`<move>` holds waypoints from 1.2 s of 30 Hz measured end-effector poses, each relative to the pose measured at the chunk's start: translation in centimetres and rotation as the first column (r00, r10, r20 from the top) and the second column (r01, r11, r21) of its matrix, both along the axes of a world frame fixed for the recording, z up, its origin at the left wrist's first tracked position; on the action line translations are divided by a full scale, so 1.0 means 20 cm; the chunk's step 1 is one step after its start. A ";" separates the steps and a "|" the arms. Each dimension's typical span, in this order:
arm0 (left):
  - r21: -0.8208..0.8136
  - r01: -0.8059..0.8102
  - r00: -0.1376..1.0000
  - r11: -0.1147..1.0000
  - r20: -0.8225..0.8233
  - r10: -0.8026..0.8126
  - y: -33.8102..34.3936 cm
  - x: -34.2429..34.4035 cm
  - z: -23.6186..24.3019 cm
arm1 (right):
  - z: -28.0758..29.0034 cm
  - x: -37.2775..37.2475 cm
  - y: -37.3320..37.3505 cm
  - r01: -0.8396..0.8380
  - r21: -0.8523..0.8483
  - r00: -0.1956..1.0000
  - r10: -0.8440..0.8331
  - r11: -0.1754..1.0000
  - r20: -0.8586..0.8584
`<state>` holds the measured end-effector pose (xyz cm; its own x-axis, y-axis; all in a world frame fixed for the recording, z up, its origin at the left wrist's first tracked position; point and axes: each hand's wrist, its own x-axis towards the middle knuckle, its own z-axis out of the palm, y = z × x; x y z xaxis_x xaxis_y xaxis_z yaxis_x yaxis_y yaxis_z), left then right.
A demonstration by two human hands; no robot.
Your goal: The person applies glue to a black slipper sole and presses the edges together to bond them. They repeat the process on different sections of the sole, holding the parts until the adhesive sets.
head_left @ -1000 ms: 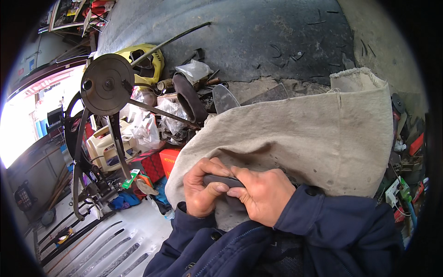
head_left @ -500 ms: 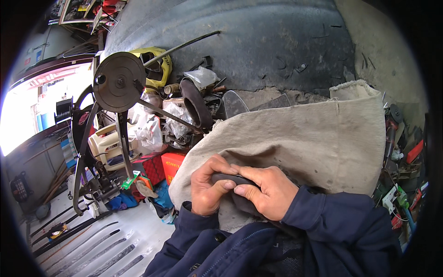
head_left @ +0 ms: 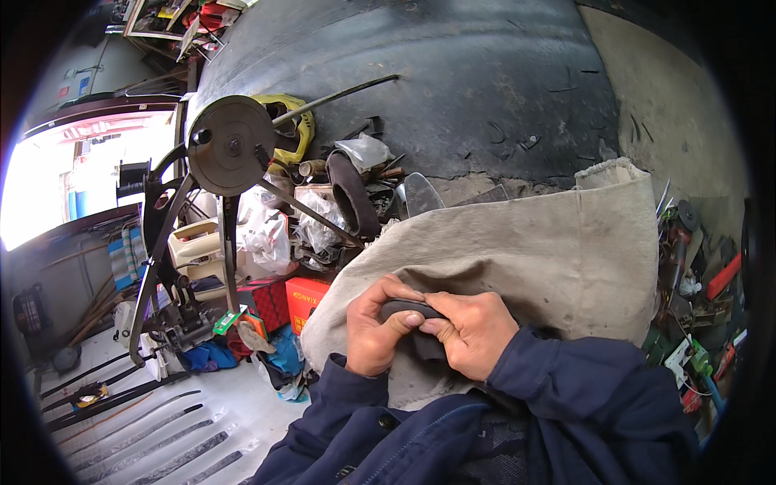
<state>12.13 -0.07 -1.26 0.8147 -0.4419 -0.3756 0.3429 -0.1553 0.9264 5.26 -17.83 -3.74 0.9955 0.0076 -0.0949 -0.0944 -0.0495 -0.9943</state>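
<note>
Head view: left hand [head_left: 373,335] and right hand [head_left: 473,333] (thumbs meeting) pinch rubber piece [head_left: 412,311].

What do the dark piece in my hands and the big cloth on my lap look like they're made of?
Dark piece: probably rubber, matte black and curved, bending under the fingers of both hands. Cloth: coarse woven fabric, perhaps canvas or sacking, beige and stained, with a visibly rough weave and a frayed hem at its top corner.
</note>
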 end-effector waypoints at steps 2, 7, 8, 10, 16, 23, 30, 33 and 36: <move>0.017 -0.020 1.000 1.000 -0.013 0.020 0.00 -0.01 0.01 | 0.00 0.00 0.01 0.025 0.022 1.000 -0.025 0.999 0.005; -0.035 -0.007 1.000 0.999 0.007 0.007 0.00 0.00 0.00 | 0.00 0.00 0.00 0.010 -0.008 1.000 -0.010 1.000 0.007; -0.025 -0.006 1.000 1.000 0.002 0.006 0.00 0.00 -0.01 | 0.00 0.00 0.00 0.017 -0.024 1.000 -0.016 1.000 0.024; -0.029 0.006 0.999 1.000 0.033 -0.005 0.00 0.00 -0.01 | 0.00 0.00 0.00 0.019 -0.059 0.999 -0.017 0.998 0.040; -0.011 -0.040 0.999 0.999 -0.029 0.040 -0.02 -0.01 -0.01 | 0.01 0.01 0.00 0.019 0.011 0.999 -0.019 1.000 -0.035; -0.002 -0.039 0.999 0.999 0.001 0.039 -0.01 -0.02 -0.02 | 0.00 0.00 0.00 0.035 -0.014 0.999 -0.035 0.999 0.004; 0.010 -0.040 0.999 0.999 -0.004 0.040 -0.02 -0.03 -0.01 | 0.02 -0.01 -0.01 0.043 -0.035 0.999 -0.043 0.998 0.018; -0.011 -0.022 1.000 1.000 -0.005 0.022 -0.01 -0.04 -0.01 | 0.02 -0.02 -0.02 0.034 -0.025 0.999 -0.033 0.999 0.017; -0.022 -0.008 1.000 1.000 0.000 0.008 0.00 -0.04 -0.01 | 0.02 -0.01 -0.02 0.038 -0.013 0.999 -0.038 0.999 0.023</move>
<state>11.38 -0.09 -1.51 0.8183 -0.4432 -0.3661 0.3444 -0.1319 0.9295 4.99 -18.15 -3.34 0.9969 -0.0315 -0.0725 -0.0743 -0.0598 -0.9954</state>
